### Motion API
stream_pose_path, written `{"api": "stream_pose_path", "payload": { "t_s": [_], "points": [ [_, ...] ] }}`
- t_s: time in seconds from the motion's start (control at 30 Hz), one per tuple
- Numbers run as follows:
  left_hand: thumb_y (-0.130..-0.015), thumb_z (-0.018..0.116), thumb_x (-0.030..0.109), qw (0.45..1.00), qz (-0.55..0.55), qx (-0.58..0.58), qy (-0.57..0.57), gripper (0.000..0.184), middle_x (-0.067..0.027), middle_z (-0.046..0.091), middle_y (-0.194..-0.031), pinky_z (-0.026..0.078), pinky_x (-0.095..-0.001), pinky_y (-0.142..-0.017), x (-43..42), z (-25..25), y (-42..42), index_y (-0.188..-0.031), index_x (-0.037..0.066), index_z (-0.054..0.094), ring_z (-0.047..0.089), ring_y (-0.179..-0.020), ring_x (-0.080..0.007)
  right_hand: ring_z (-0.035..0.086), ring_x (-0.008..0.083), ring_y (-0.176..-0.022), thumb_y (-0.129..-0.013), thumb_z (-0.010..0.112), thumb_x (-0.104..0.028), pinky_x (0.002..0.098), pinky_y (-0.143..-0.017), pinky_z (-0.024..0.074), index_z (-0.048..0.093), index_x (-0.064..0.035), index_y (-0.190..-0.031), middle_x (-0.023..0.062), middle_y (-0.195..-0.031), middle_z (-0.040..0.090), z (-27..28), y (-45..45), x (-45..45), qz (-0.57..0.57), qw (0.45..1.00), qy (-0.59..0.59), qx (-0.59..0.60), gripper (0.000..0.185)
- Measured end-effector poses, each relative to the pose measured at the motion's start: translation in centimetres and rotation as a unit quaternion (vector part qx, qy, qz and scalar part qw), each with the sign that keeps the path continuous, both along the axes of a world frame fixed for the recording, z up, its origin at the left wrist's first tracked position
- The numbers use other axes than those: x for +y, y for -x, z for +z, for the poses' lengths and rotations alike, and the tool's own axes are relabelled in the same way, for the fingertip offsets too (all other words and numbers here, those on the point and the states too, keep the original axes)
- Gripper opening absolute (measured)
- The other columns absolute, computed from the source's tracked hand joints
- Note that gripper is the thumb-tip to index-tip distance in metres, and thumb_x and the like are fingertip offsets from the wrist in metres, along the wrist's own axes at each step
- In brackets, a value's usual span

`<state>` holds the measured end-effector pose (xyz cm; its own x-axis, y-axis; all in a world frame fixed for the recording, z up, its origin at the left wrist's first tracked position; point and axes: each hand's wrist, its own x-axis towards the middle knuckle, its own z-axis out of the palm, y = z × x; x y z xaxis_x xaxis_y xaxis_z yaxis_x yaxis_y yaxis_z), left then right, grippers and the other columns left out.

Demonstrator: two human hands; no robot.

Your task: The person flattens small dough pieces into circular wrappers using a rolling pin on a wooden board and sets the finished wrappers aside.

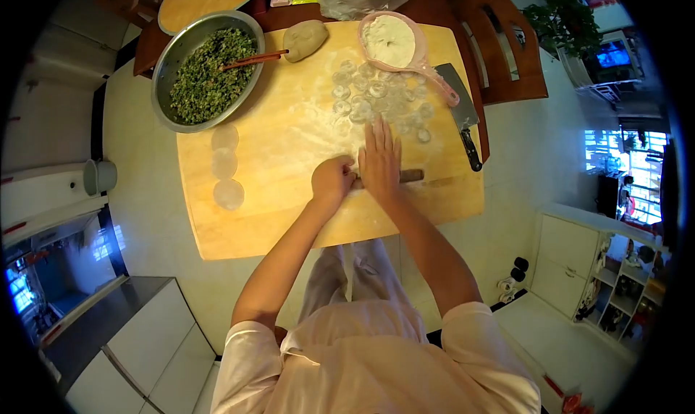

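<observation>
Looking brown, the rolling pin (412,176) lies under flattened right grip (379,162), left grip (332,180) curled.

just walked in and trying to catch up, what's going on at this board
A person has both hands at a rolling pin on a floured wooden board. The right hand lies flat over it; the left hand is curled by its left end. Three thin dough rounds lie in a column at left. Small dough pieces cluster beyond the right hand, near a pink scoop of white powder and a cleaver. A metal bowl of chopped greens stands far left.
</observation>
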<state>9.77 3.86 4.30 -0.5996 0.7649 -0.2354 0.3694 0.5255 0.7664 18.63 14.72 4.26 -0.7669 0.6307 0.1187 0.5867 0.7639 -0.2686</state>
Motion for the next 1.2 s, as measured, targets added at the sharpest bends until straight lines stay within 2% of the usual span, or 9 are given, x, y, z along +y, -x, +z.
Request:
{"api": "stream_pose_path", "payload": {
  "t_s": [0.1, 0.33, 0.47, 0.6, 0.77, 0.87, 0.9, 1.0, 1.2],
  "points": [
    [-0.074, 0.065, 0.016, 0.992, -0.056, 0.111, 0.026, 0.007, -0.0152, 0.063, -0.068, 0.048, -0.0423, -0.06, 0.9, -0.9, 0.3, -0.07, 0.01, 0.067, 0.062, -0.068, -0.0347, 0.029, 0.0363, -0.14, -0.092, 0.054, -0.019, 0.0567, -0.108, 0.0279, 0.041, -0.0014, -0.14, 0.0193, -0.151, 0.032, 0.2, -1.0, -1.1, -0.01, 1.0, 0.027, -0.006, 0.052],
    [-0.078, 0.068, 0.014, 0.965, 0.061, -0.254, -0.023, 0.006, -0.0106, 0.066, -0.07, 0.05, -0.0339, -0.064, -2.4, -4.2, 1.1, -0.079, 0.008, 0.07, 0.065, -0.067, -0.0246, 0.029, 0.0348, -0.141, -0.09, 0.055, -0.016, 0.0546, -0.11, 0.0266, 0.042, -0.001, -0.14, 0.0177, -0.151, 0.033, 0.8, -5.7, -4.7, 0.025, 0.999, 0.007, -0.035, 0.054],
    [-0.075, 0.065, 0.014, 0.995, -0.043, 0.084, 0.035, 0.007, -0.0159, 0.066, -0.074, 0.05, -0.0414, -0.063, 0.2, -0.4, -0.1, -0.077, 0.01, 0.07, 0.064, -0.069, -0.0327, 0.029, 0.0362, -0.14, -0.091, 0.054, -0.015, 0.0547, -0.11, 0.0264, 0.04, -0.0014, -0.142, 0.0198, -0.151, 0.034, 0.1, 0.4, 0.0, 0.006, 1.0, 0.006, 0.005, 0.055],
    [-0.075, 0.063, 0.014, 0.993, -0.043, 0.109, 0.024, 0.006, -0.0152, 0.066, -0.074, 0.048, -0.044, -0.061, 0.4, -0.5, 0.4, -0.074, 0.011, 0.068, 0.062, -0.068, -0.0354, 0.029, 0.0363, -0.14, -0.092, 0.055, -0.019, 0.0547, -0.11, 0.0265, 0.037, -0.0024, -0.143, 0.0199, -0.151, 0.033, 0.6, -2.3, -2.3, 0.001, 1.0, 0.026, -0.008, 0.057],
    [-0.075, 0.073, 0.01, 0.955, 0.121, -0.271, -0.008, 0.011, -0.0011, 0.054, -0.063, 0.042, -0.027, -0.057, -2.7, -4.7, 1.6, -0.083, 0.007, 0.065, 0.05, -0.059, -0.0075, 0.029, 0.034, -0.141, -0.088, 0.058, -0.018, 0.0544, -0.11, 0.0273, 0.044, -0.0015, -0.139, 0.0161, -0.152, 0.032, 0.6, -6.8, -5.8, 0.024, 0.999, 0.001, -0.04, 0.055],
    [-0.075, 0.072, 0.01, 0.996, -0.005, -0.084, 0.035, 0.012, -0.005, 0.057, -0.064, 0.044, -0.0299, -0.058, -2.1, -1.6, 1.5, -0.084, 0.006, 0.065, 0.055, -0.059, -0.0139, 0.029, 0.0344, -0.141, -0.091, 0.053, -0.015, 0.0553, -0.11, 0.0257, 0.039, -0.0021, -0.142, 0.0173, -0.154, 0.029, 0.3, -2.8, -2.8, 0.017, 0.999, 0.021, -0.018, 0.055],
    [-0.074, 0.07, 0.014, 0.999, -0.009, -0.026, 0.032, 0.008, -0.0134, 0.065, -0.072, 0.049, -0.0413, -0.063, -1.3, 0.4, 1.0, -0.078, 0.007, 0.068, 0.063, -0.069, -0.032, 0.029, 0.0347, -0.141, -0.091, 0.054, -0.016, 0.0554, -0.11, 0.0259, 0.039, -0.002, -0.142, 0.0175, -0.154, 0.029, -0.2, -1.3, -1.4, 0.01, 1.0, 0.014, -0.012, 0.055],
    [-0.073, 0.068, 0.016, 0.989, -0.049, 0.127, 0.063, 0.007, -0.014, 0.065, -0.072, 0.048, -0.0432, -0.063, 0.1, -1.1, 1.0, -0.073, 0.008, 0.068, 0.062, -0.07, -0.0342, 0.028, 0.0354, -0.141, -0.091, 0.055, -0.017, 0.0554, -0.11, 0.0265, 0.039, -0.0018, -0.142, 0.0179, -0.154, 0.028, -0.7, 0.2, -0.5, -0.007, 1.0, 0.015, -0.002, 0.055],
    [-0.079, 0.069, 0.014, 0.986, 0.094, -0.14, -0.01, 0.009, -0.0075, 0.065, -0.072, 0.048, -0.0334, -0.061, -2.2, -4.1, 1.7, -0.078, 0.006, 0.066, 0.061, -0.066, -0.02, 0.03, 0.0325, -0.141, -0.089, 0.056, -0.016, 0.052, -0.11, 0.0278, 0.044, -0.0011, -0.138, 0.0168, -0.152, 0.032, 1.3, -7.7, -6.6, 0.036, 0.998, 0.027, -0.051, 0.053]
  ]
}}
